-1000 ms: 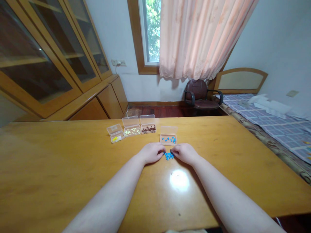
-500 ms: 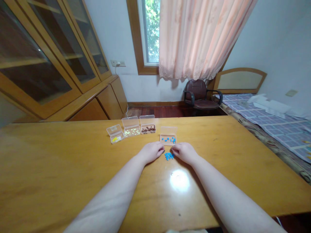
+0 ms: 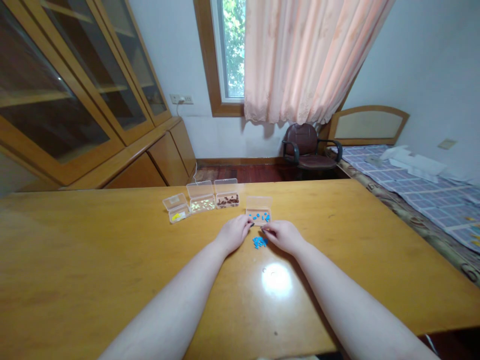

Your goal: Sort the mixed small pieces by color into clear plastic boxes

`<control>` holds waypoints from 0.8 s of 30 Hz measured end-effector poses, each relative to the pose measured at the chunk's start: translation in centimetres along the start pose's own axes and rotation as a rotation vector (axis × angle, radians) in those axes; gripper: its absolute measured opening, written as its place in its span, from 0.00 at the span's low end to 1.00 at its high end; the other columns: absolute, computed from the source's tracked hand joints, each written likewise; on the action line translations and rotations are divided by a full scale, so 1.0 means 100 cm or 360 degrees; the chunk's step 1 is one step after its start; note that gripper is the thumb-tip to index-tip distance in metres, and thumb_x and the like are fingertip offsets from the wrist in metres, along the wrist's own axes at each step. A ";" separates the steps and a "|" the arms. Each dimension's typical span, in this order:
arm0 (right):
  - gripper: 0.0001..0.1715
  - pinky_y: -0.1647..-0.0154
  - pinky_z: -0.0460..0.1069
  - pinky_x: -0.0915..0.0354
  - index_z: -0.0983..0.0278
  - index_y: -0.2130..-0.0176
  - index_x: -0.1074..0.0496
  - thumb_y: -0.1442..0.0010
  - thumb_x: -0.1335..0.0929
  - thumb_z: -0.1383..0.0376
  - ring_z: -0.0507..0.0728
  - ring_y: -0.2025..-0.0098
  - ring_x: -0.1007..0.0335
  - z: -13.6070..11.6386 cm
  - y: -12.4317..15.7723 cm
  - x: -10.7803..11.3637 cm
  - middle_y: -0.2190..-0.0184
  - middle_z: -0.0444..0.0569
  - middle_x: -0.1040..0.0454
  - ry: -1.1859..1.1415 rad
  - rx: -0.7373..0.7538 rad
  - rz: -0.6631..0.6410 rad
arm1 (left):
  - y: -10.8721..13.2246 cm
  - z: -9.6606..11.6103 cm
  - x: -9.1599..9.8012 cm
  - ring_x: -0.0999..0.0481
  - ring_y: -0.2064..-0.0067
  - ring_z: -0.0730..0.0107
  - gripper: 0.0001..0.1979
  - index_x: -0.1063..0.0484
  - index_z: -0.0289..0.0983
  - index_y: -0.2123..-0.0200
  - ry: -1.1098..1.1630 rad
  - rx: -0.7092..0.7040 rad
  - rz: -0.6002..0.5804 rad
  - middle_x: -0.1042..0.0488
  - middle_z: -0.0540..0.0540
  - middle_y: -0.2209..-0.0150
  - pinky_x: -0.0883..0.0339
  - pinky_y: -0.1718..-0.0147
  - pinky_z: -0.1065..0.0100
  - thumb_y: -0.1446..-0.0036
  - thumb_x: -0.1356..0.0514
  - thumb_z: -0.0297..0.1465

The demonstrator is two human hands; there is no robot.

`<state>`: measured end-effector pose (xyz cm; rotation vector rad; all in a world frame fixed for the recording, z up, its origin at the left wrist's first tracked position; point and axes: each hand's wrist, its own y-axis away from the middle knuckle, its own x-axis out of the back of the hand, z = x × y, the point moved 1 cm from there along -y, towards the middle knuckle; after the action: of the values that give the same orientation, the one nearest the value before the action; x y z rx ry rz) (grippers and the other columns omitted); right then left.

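Observation:
An open clear plastic box [image 3: 258, 224] with several small blue pieces [image 3: 258, 215] inside stands before me, its lid raised at the back. My left hand [image 3: 237, 230] is at the front left corner of this box, fingers closed together; whatever they hold is too small to see. At the front right corner is my right hand [image 3: 281, 234], thumb and fingertips pinched, and I cannot make out anything between them. Just below the fingertips, a small heap of blue pieces [image 3: 260, 242] lies on the wooden table [image 3: 150, 270].
Left of the blue pieces' box stand three more open clear boxes: one with brown pieces [image 3: 228, 200], one with pale pieces [image 3: 203, 205], one with yellow pieces [image 3: 179, 216]. Beyond the table are a chair [image 3: 305, 145], a bed [image 3: 412, 175] and a glass-door cabinet [image 3: 93, 90].
My left hand has moved forward from beside the heap to the box's front edge. My right hand has shifted slightly left, away from the heap. The boxes stay in place.

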<state>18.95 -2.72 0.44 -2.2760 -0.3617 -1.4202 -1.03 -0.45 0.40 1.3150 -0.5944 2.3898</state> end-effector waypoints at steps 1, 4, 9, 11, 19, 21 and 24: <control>0.13 0.65 0.45 0.38 0.59 0.61 0.23 0.38 0.37 0.62 0.53 0.66 0.27 -0.003 0.001 -0.001 0.66 0.48 0.21 -0.0019 0.0047 -0.0054 | 0.000 -0.001 -0.001 0.27 0.59 0.65 0.08 0.31 0.37 0.61 0.0043 0.0005 0.0022 0.26 0.45 0.62 0.33 0.58 0.65 0.39 0.49 0.29; 0.12 0.63 0.45 0.38 0.59 0.61 0.23 0.38 0.36 0.63 0.53 0.65 0.27 -0.009 0.001 -0.003 0.65 0.47 0.21 -0.0036 0.0105 -0.0129 | -0.001 -0.002 -0.002 0.27 0.61 0.67 0.06 0.29 0.37 0.64 0.0144 0.0046 0.0085 0.25 0.46 0.64 0.33 0.59 0.65 0.41 0.46 0.30; 0.12 0.62 0.45 0.38 0.58 0.62 0.23 0.39 0.36 0.64 0.54 0.63 0.27 -0.017 0.000 -0.006 0.65 0.46 0.21 0.0017 0.0075 -0.0186 | -0.003 -0.006 -0.004 0.26 0.61 0.67 0.07 0.28 0.37 0.64 0.0183 0.0130 0.0205 0.24 0.47 0.64 0.32 0.58 0.65 0.42 0.45 0.32; 0.12 0.63 0.45 0.38 0.57 0.62 0.22 0.39 0.36 0.63 0.54 0.64 0.27 -0.019 -0.001 -0.007 0.65 0.47 0.21 0.0051 0.0051 -0.0210 | -0.004 -0.010 -0.005 0.26 0.58 0.66 0.09 0.27 0.38 0.61 0.0169 0.0160 0.0214 0.24 0.46 0.61 0.32 0.55 0.64 0.41 0.46 0.31; 0.12 0.63 0.46 0.38 0.56 0.61 0.22 0.39 0.36 0.62 0.54 0.65 0.27 -0.020 0.002 -0.005 0.66 0.47 0.21 0.0115 0.0101 -0.0257 | 0.001 -0.005 0.005 0.28 0.54 0.66 0.12 0.28 0.39 0.57 0.0117 -0.0103 0.0232 0.26 0.44 0.57 0.34 0.52 0.63 0.42 0.47 0.28; 0.12 0.64 0.46 0.38 0.57 0.62 0.22 0.38 0.36 0.61 0.54 0.66 0.27 -0.019 0.002 -0.003 0.67 0.47 0.21 0.0122 0.0083 -0.0244 | 0.005 0.000 0.009 0.28 0.56 0.67 0.12 0.26 0.40 0.59 0.0096 -0.0248 0.0100 0.27 0.45 0.58 0.33 0.53 0.65 0.44 0.46 0.27; 0.13 0.65 0.45 0.38 0.58 0.62 0.23 0.37 0.37 0.61 0.54 0.67 0.27 -0.014 0.003 0.000 0.67 0.47 0.21 0.0102 0.0023 -0.0187 | 0.009 0.004 0.011 0.27 0.59 0.69 0.13 0.24 0.42 0.62 0.0033 -0.0441 -0.0125 0.27 0.48 0.61 0.33 0.57 0.68 0.46 0.46 0.25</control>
<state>17.96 -3.68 0.91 -2.2237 -0.4910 -1.5393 -1.77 -1.35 1.38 1.1699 -0.8181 2.1634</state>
